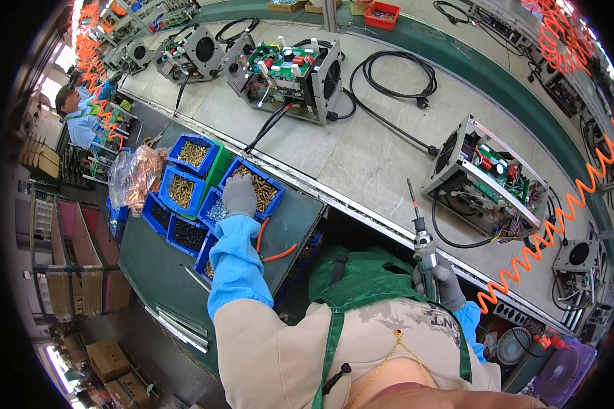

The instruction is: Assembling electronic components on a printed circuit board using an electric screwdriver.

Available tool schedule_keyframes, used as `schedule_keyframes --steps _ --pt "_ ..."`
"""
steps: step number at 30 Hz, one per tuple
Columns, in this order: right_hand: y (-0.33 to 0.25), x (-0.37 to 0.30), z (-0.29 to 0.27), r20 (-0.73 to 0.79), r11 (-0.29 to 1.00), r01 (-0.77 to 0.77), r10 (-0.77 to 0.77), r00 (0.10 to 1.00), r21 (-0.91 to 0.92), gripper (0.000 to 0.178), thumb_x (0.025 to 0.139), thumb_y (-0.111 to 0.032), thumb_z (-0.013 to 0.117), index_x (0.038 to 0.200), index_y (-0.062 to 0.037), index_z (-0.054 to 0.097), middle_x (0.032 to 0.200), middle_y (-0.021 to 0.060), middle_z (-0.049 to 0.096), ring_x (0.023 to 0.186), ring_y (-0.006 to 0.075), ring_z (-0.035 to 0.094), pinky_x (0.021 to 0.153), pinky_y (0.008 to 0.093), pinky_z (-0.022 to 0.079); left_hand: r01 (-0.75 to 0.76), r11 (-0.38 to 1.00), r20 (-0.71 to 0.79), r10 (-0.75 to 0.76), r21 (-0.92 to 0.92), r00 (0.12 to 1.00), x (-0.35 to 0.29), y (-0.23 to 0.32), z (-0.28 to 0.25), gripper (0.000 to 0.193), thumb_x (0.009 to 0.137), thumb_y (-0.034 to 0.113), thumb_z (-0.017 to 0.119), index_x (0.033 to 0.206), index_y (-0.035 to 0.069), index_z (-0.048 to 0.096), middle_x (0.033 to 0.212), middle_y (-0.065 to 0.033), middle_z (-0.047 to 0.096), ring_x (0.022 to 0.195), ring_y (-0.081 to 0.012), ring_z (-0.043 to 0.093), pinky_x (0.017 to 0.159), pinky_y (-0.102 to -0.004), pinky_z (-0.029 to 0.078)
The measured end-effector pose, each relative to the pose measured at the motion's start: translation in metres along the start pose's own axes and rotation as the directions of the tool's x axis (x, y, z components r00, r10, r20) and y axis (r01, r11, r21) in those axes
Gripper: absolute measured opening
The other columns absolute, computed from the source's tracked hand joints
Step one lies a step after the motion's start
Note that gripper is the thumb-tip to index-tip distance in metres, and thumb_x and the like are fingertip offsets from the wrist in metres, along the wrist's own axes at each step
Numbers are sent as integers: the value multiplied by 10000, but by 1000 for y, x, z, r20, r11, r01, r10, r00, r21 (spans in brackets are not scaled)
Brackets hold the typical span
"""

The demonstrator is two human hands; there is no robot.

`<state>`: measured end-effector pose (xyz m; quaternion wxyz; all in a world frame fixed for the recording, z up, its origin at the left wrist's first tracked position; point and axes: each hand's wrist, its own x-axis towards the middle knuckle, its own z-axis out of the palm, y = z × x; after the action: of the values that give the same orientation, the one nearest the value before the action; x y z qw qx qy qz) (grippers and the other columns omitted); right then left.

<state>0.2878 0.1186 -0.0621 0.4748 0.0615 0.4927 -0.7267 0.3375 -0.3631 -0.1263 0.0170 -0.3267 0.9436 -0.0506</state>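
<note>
- Two gloved hands are at separate stations: the left hand (239,198) at a blue bin (273,206), the right hand (449,283) at the person's front.
- Left fingers: dipped among brass-coloured screws (265,193); whether they are apart or together on a piece cannot be told.
- Right fingers: clamped around a power screwdriver (426,255), its bit pointing away from the body and apart from the nearest machine (491,178).
- Position: this machine lies on the pale bench (368,160), ahead and to the right; a second machine (286,78) stands farther left.
- Done, as far as shown: both frames carry fans, green circuit boards and black cables.
- Left, by judgement: both remain partly assembled, their boards exposed with no cover over them; the screwdriver is not yet applied to either. Which fastenings are complete is too small to tell.
</note>
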Motion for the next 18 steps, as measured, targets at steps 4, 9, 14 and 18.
schedule_keyframes --steps 4,9,14,18 --pt "-6 -1 3 3 998 -10 11 1000 -63 850 628 -534 728 1258 -64 407 799 91 588 582 120 589 517 230 502 -46 995 -11 48 89 999 0 -3 2 128 840 171 580 944 132 643 986 -70 600 970 -265 579 794 -383 507" --pt "-7 -4 2 -3 993 43 -44 999 -106 785 658 -543 698 1211 -50 438 785 103 607 566 120 602 481 214 496 82 997 -53 -82 -7 995 2 -8 12 161 858 211 588 992 121 600 985 -83 610 958 -283 587 793 -400 501" --pt "-12 -7 3 -23 991 43 -47 999 -130 781 654 -562 689 1199 -61 444 780 97 602 562 119 596 477 214 487 171 920 -183 -247 -354 952 -3 -7 8 169 854 177 590 961 47 600 897 -120 653 802 -277 631 735 -406 503" --pt "-15 -5 3 -10 989 6 -7 1000 -148 880 588 -564 707 1241 -45 427 774 87 584 566 118 584 477 216 463 177 28 168 -195 -984 966 -20 60 -28 184 831 119 607 954 -17 620 831 -69 631 727 -124 564 650 -248 467"
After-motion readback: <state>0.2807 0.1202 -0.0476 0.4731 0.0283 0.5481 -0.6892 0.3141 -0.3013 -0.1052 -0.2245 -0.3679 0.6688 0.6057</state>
